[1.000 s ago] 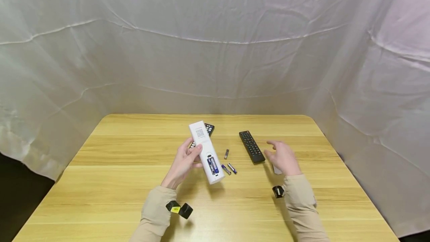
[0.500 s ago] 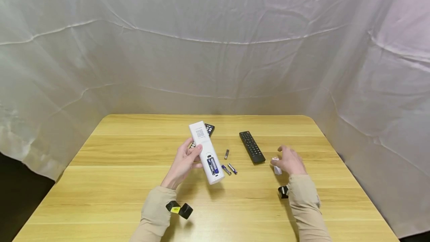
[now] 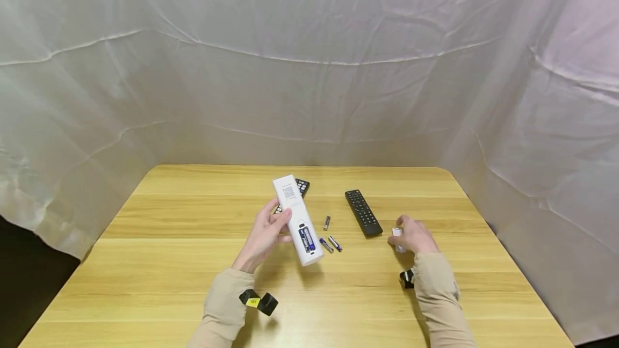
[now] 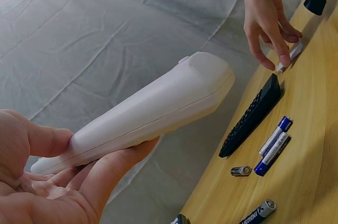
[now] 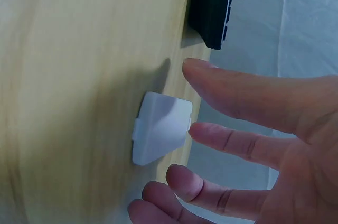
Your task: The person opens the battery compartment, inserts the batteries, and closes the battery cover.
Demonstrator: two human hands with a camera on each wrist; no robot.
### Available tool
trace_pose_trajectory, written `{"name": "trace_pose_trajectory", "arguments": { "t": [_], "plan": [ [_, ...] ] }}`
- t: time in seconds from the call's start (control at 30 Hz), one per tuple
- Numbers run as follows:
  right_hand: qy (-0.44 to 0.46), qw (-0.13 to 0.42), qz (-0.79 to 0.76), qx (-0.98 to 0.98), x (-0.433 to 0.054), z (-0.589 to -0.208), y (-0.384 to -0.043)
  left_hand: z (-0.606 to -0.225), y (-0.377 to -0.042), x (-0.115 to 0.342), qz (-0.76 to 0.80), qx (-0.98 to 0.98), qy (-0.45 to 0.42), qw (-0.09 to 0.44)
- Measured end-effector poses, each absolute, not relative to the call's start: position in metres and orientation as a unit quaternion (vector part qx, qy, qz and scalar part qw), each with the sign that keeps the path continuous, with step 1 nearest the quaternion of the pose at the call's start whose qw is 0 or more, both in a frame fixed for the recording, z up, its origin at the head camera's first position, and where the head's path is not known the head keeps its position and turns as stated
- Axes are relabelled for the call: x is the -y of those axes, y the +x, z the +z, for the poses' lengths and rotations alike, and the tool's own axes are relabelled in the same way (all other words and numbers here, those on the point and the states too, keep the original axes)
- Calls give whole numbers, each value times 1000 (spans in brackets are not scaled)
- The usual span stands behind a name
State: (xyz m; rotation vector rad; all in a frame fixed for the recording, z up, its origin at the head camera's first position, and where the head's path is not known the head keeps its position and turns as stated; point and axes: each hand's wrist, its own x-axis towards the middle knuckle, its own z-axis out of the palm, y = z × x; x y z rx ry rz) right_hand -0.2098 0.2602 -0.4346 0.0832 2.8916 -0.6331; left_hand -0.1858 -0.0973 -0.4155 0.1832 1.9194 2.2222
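Observation:
My left hand (image 3: pixel 263 232) holds a white remote control (image 3: pixel 302 218) above the table, back side up. Its battery compartment lies uncovered, with two blue batteries (image 3: pixel 307 238) inside. In the left wrist view the thumb presses one side of the white remote (image 4: pixel 153 102) and fingers lie under the other. On the right, my right hand (image 3: pixel 417 234) is at a small white battery cover (image 3: pixel 398 240) on the table. The right wrist view shows that cover (image 5: pixel 165 126) with the index fingertip at its edge; the thumb stands apart from it, fingers loosely bent.
A black remote (image 3: pixel 364 212) lies between the hands. Another dark remote (image 3: pixel 303 186) is partly hidden behind the white one. Loose batteries lie mid-table, among them a blue-and-silver one (image 3: pixel 335 243) and a dark one (image 3: pixel 326 223). A grey curtain (image 3: pixel 309 95) surrounds the table (image 3: pixel 193 262).
My right hand has moved right, away from the black remote, to the white battery cover, and has lowered its fingers there. The left hand and white remote have stayed nearly still.

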Motion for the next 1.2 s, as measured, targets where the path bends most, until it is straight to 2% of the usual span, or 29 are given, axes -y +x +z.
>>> {"name": "trace_pose_trajectory", "arguments": {
  "t": [0.8, 1.2],
  "plan": [
    [24, 97, -196, -976, -258, -440, -213, -415, -186, 97, 754, -647, 57, 99],
    [20, 83, -221, -971, -260, -442, -213, -415, -186, 98, 752, -650, 55, 97]
  ]
}}
